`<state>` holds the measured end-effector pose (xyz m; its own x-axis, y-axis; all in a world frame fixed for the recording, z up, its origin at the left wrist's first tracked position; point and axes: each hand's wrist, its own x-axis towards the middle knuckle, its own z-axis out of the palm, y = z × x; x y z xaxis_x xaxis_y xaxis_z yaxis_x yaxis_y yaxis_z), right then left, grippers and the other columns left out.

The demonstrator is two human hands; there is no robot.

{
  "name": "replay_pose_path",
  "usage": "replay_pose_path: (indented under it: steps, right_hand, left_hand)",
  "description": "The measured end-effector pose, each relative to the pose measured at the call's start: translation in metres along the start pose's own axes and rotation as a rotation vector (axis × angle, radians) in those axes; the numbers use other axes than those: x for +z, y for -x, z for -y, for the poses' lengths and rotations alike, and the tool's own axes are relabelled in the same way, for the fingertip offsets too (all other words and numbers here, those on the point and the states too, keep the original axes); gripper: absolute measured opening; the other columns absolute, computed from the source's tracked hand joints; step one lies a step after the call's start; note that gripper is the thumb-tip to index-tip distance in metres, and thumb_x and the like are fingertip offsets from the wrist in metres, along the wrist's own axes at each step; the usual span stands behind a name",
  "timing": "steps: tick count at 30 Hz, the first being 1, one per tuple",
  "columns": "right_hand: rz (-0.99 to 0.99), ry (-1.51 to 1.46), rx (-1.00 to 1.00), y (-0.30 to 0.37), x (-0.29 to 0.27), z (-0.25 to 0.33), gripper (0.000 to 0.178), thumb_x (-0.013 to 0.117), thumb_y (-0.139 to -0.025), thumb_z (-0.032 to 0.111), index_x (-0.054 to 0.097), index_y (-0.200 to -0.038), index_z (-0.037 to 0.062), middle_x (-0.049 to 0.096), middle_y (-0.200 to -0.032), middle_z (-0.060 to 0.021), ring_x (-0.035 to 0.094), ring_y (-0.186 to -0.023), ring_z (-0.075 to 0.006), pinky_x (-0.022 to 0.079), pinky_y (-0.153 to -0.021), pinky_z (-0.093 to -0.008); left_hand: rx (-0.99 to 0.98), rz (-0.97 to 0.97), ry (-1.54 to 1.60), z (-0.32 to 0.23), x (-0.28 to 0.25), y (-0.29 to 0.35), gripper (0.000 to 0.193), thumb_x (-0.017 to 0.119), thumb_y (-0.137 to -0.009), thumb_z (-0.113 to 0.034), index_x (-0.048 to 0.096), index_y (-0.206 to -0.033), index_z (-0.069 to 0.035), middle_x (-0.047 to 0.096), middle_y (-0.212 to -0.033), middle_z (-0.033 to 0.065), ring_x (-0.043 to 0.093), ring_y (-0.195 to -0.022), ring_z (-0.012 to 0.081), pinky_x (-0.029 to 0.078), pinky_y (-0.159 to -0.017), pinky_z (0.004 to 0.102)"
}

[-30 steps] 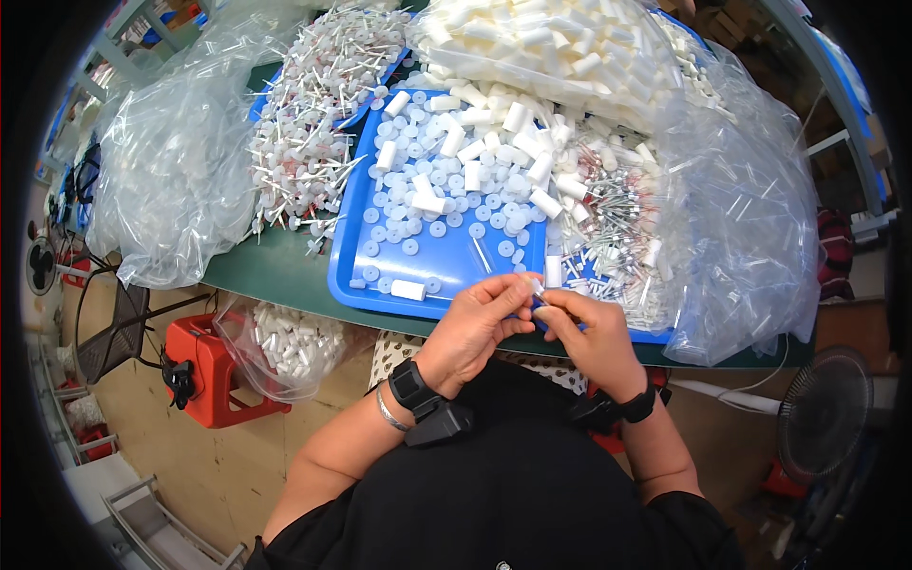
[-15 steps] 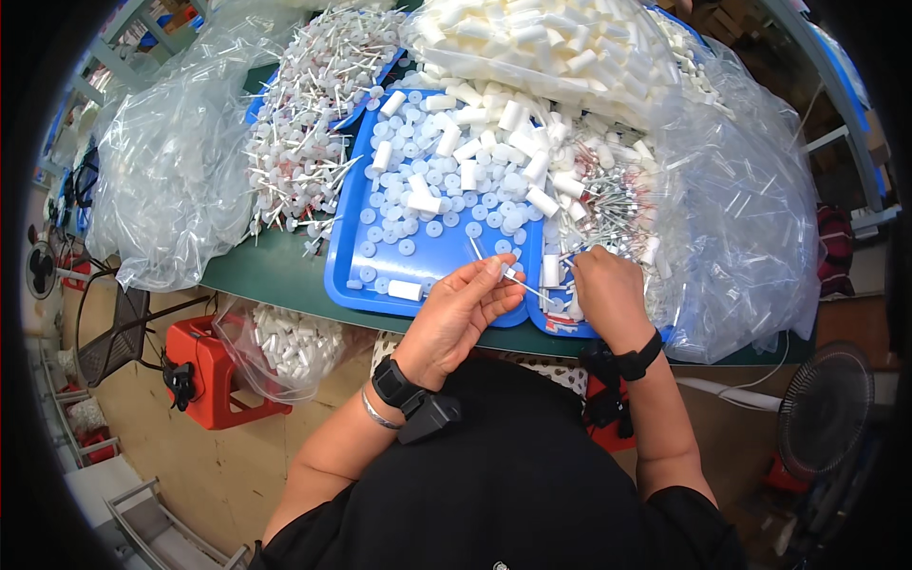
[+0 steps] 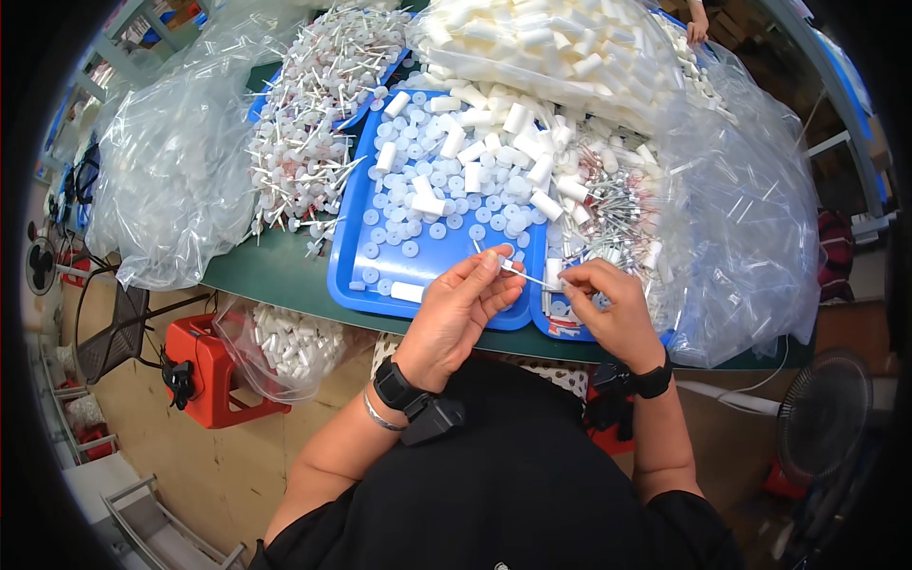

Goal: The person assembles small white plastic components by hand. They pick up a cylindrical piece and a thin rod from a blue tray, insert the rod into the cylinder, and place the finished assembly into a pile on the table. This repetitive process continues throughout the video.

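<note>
My left hand pinches a thin white stick between thumb and fingertips, over the near edge of the left blue tray. The stick slants toward my right hand, whose thumb and finger are pinched close to its far end. Whatever sits in the right fingertips is too small to make out. Pale translucent discs and white cylinders lie in the left tray. Beside it, the right blue tray holds more cylinders and thin metal-and-red pieces.
A heap of sticks with discs lies left of the trays. Behind them rests a bag of white cylinders. Clear plastic bags flank both sides. Another person's hand shows at the far right. A red stool stands below.
My right hand has come out of the right tray and moved left toward the stick's end. My left hand stays nearly in place. Another person's hand has appeared at the far right.
</note>
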<state>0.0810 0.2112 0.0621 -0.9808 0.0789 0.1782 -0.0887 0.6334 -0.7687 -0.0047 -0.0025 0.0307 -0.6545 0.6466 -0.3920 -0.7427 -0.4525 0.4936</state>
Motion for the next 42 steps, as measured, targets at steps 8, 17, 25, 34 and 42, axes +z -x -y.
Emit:
replay_pose_path:
  steps: [8, 17, 25, 34, 42]
  right_hand:
    - [-0.002, -0.006, -0.014, 0.003, 0.003, 0.014, 0.01, 0.071, -0.088, 0.001, 0.07, -0.097, -0.0021, 0.067, -0.087, -0.0093, 0.065, -0.067, -0.0167, 0.051, -0.06, -0.0284]
    - [0.089, -0.432, 0.296, 0.002, 0.013, 0.012, 0.013, 0.064, -0.098, 0.008, 0.068, -0.105, -0.003, 0.07, -0.085, -0.0104, 0.069, -0.069, -0.0156, 0.054, -0.062, -0.0262]
    - [0.164, -0.351, 0.254, 0.003, 0.027, 0.018, 0.022, 0.062, -0.101, 0.012, 0.064, -0.118, -0.002, 0.073, -0.088, -0.0124, 0.073, -0.074, -0.0172, 0.057, -0.066, -0.0278]
    - [-0.178, 0.039, 0.145, 0.005, -0.025, 0.0, 0.023, 0.065, -0.097, 0.009, 0.068, -0.118, -0.0011, 0.074, -0.089, -0.016, 0.071, -0.073, -0.0187, 0.054, -0.068, -0.0301]
    - [-0.028, 0.549, -0.053, 0.014, -0.044, -0.025, 0.012, 0.073, -0.083, 0.007, 0.071, -0.094, 0.0022, 0.069, -0.085, -0.012, 0.067, -0.081, -0.0325, 0.053, -0.07, -0.0407]
  left_hand:
    - [0.01, -0.017, 0.003, 0.006, -0.001, -0.002, 0.037, 0.061, -0.102, -0.019, 0.056, -0.131, 0.004, 0.067, -0.116, 0.0151, 0.069, -0.102, 0.0184, 0.058, -0.093, 0.0282]
    - [-0.037, 0.08, -0.219, 0.012, 0.006, 0.003, 0.04, 0.063, -0.102, -0.021, 0.058, -0.135, 0.0, 0.068, -0.12, 0.0091, 0.065, -0.108, 0.0146, 0.053, -0.093, 0.0273]
    - [-0.031, 0.039, -0.34, 0.003, 0.001, 0.006, 0.037, 0.063, -0.102, -0.022, 0.062, -0.132, -0.001, 0.068, -0.103, 0.0022, 0.063, -0.091, 0.0093, 0.05, -0.079, 0.0235]
    - [0.417, -0.083, 0.148, -0.162, -0.055, -0.017, 0.035, 0.064, -0.101, -0.025, 0.058, -0.125, -0.001, 0.07, -0.107, 0.0077, 0.067, -0.095, 0.0144, 0.054, -0.077, 0.023]
    - [0.408, -0.153, -1.144, -0.083, -0.056, 0.002, 0.028, 0.072, -0.093, -0.012, 0.068, -0.118, -0.001, 0.07, -0.11, 0.0068, 0.065, -0.093, 0.0151, 0.05, -0.084, 0.0271]
